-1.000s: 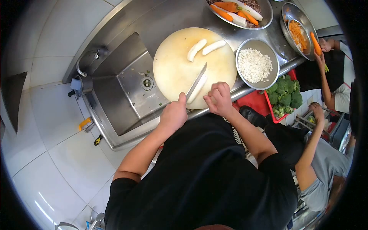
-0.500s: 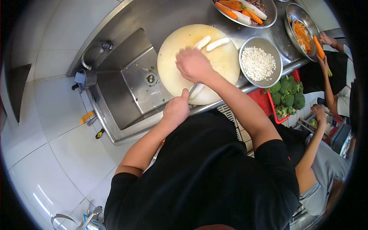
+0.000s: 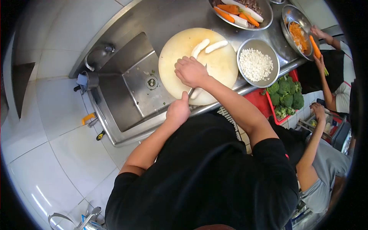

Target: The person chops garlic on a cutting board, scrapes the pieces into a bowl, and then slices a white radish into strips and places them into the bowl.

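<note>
On the round cutting board (image 3: pixel 170 78), two peeled white root vegetables (image 3: pixel 216 46) lie toward the far side. Another white piece (image 3: pixel 196 93) shows at the near edge, partly covered by my right wrist. My left hand (image 3: pixel 178 111) is closed around a knife's handle, thumb on top. Most of the knife (image 3: pixel 191 91) is hidden under my right wrist, and what looks like its tip shows beyond. My right hand (image 3: pixel 191 71) is over the middle of the board, its fingers bent and together; anything beneath them is hidden.
Left of the board is a steel sink (image 3: pixel 126 92). A bowl of white dice (image 3: pixel 239 61) stands to the right; a bowl with carrots and white roots (image 3: pixel 270 17) is behind. Broccoli (image 3: pixel 285 96) fills a red crate. At right, a co-worker's hands (image 3: pixel 319 60) hold a carrot.
My right hand was blurred by motion over the board and now looks sharper, slightly lower. A tip of metal now shows beyond my right wrist. My left hand keeps hold of the knife.
</note>
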`<state>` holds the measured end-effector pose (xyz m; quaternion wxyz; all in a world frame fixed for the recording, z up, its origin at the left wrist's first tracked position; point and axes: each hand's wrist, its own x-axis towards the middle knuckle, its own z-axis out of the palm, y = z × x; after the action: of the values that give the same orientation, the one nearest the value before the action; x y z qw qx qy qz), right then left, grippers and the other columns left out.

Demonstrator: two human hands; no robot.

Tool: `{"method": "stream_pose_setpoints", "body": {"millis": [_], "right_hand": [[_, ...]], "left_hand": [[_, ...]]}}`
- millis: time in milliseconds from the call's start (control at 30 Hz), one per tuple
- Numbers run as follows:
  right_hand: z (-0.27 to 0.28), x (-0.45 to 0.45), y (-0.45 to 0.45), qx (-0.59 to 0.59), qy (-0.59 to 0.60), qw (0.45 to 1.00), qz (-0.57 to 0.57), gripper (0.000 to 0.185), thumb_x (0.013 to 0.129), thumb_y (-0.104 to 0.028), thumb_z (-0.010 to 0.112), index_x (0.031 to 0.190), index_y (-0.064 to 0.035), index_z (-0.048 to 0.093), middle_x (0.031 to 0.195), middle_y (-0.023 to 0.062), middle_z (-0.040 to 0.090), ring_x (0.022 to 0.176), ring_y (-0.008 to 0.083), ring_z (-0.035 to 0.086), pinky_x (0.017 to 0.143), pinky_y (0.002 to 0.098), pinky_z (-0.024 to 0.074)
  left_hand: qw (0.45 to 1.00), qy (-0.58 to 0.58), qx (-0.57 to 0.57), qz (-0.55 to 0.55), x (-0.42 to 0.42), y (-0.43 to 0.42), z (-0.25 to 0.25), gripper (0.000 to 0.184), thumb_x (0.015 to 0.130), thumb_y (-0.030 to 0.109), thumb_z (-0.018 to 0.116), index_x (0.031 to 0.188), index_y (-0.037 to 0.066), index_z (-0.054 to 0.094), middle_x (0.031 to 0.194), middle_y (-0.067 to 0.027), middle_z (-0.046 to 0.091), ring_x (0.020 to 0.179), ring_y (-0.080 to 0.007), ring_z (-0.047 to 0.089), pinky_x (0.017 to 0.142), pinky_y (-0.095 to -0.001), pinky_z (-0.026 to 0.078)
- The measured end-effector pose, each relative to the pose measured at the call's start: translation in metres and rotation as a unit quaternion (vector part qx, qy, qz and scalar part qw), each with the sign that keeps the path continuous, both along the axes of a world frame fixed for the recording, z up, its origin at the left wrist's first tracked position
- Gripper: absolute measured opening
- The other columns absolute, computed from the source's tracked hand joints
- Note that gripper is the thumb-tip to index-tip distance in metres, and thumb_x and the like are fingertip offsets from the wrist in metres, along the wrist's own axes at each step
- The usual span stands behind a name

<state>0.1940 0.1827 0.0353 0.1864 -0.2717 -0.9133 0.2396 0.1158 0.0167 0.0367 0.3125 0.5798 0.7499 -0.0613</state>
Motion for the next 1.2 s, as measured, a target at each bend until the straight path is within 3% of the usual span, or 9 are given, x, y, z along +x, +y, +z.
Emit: {"method": "stream_pose_setpoints", "body": {"millis": [133, 200, 267, 467, 667, 767, 867, 1100, 1200], "right_hand": [[0.022, 0.03, 0.006, -0.025, 0.2, 0.975, -0.096, 0.016, 0.095, -0.016, 0.061, 0.084, -0.0049, 0.057, 0.088, 0.0171, 0.058, 0.089, 0.039, 0.055, 0.081, 0.0489, 0.0423], [0.019, 0.061, -0.006, -0.047, 0.19, 0.975, -0.104, 0.016, 0.09, -0.014, 0.066, 0.082, -0.0037, 0.057, 0.086, 0.0166, 0.057, 0.088, 0.0393, 0.055, 0.084, 0.049, 0.0433], [-0.006, 0.095, -0.02, -0.106, 0.116, 0.988, -0.01, 0.011, 0.085, -0.011, 0.07, 0.091, -0.0039, 0.064, 0.092, 0.0131, 0.06, 0.094, 0.0361, 0.056, 0.085, 0.0479, 0.044], [-0.043, 0.113, -0.046, -0.014, -0.012, 1.0, -0.021, 0.041, 0.08, -0.01, 0.074, 0.12, -0.011, 0.071, 0.113, 0.0053, 0.064, 0.115, 0.0295, 0.054, 0.096, 0.0417, 0.0422], [-0.027, 0.101, -0.022, -0.06, -0.189, 0.979, 0.048, 0.038, 0.077, -0.01, 0.075, 0.114, -0.0113, 0.069, 0.113, 0.0069, 0.065, 0.114, 0.0294, 0.055, 0.097, 0.0413, 0.0409], [-0.048, 0.108, -0.027, -0.063, -0.177, 0.98, 0.06, 0.031, 0.078, -0.012, 0.076, 0.108, -0.0105, 0.067, 0.112, 0.007, 0.064, 0.115, 0.0293, 0.055, 0.099, 0.0429, 0.0403], [-0.067, 0.131, -0.054, 0.114, -0.014, 0.993, -0.004, 0.028, 0.08, -0.014, 0.075, 0.107, -0.0093, 0.065, 0.113, 0.0074, 0.064, 0.115, 0.0303, 0.055, 0.102, 0.0448, 0.0398], [-0.063, 0.157, -0.092, 0.009, 0.095, 0.987, -0.127, 0.025, 0.083, -0.009, 0.073, 0.107, -0.0077, 0.067, 0.117, 0.0081, 0.063, 0.112, 0.0314, 0.058, 0.094, 0.0425, 0.0499], [-0.065, 0.14, -0.083, -0.002, 0.085, 0.985, -0.152, 0.023, 0.083, -0.008, 0.073, 0.105, -0.0093, 0.069, 0.114, 0.0086, 0.063, 0.109, 0.0306, 0.06, 0.093, 0.0401, 0.0514]], "left_hand": [[1.0, -0.021, 0.004, 0.019, -0.002, -0.002, -0.001, 0.025, 0.098, 0.014, 0.054, 0.117, 0.001, 0.045, 0.081, -0.0313, 0.068, 0.079, -0.0518, 0.069, 0.073, -0.0618, 0.053], [0.999, -0.023, -0.017, 0.023, -0.003, 0.005, 0.01, 0.027, 0.093, 0.009, 0.055, 0.119, 0.002, 0.046, 0.085, -0.0309, 0.07, 0.085, -0.0511, 0.07, 0.078, -0.0607, 0.054], [0.998, -0.05, -0.006, 0.04, -0.009, 0.008, 0.014, 0.027, 0.096, 0.013, 0.055, 0.119, 0.002, 0.047, 0.087, -0.0315, 0.07, 0.085, -0.0511, 0.069, 0.078, -0.0602, 0.054], [0.995, -0.089, 0.021, 0.045, -0.032, 0.007, -0.002, 0.028, 0.101, 0.022, 0.055, 0.12, 0.002, 0.049, 0.093, -0.0324, 0.069, 0.09, -0.0513, 0.068, 0.082, -0.0596, 0.053], [0.992, -0.089, 0.04, 0.075, -0.034, 0.006, -0.009, 0.026, 0.102, 0.022, 0.054, 0.119, 0.002, 0.05, 0.097, -0.0314, 0.069, 0.093, -0.0519, 0.067, 0.083, -0.0593, 0.052], [0.993, -0.067, 0.049, 0.084, -0.034, 0.007, -0.002, 0.024, 0.103, 0.022, 0.053, 0.118, 0.004, 0.051, 0.095, -0.0313, 0.069, 0.092, -0.0523, 0.067, 0.083, -0.0596, 0.052], [0.989, -0.061, 0.089, 0.097, -0.04, 0.003, 0.005, 0.022, 0.103, 0.022, 0.052, 0.117, 0.005, 0.051, 0.089, -0.0308, 0.069, 0.089, -0.0526, 0.066, 0.08, -0.0606, 0.051], [0.963, -0.117, 0.218, 0.103, -0.031, -0.015, 0.049, 0.019, 0.104, 0.024, 0.053, 0.113, 0.007, 0.051, 0.08, -0.0293, 0.067, 0.08, -0.052, 0.065, 0.07, -0.0619, 0.048], [0.985, -0.072, 0.153, 0.038, -0.027, -0.014, 0.04, 0.018, 0.103, 0.022, 0.053, 0.114, 0.007, 0.051, 0.081, -0.0288, 0.068, 0.079, -0.0511, 0.066, 0.07, -0.0619, 0.049]]}}
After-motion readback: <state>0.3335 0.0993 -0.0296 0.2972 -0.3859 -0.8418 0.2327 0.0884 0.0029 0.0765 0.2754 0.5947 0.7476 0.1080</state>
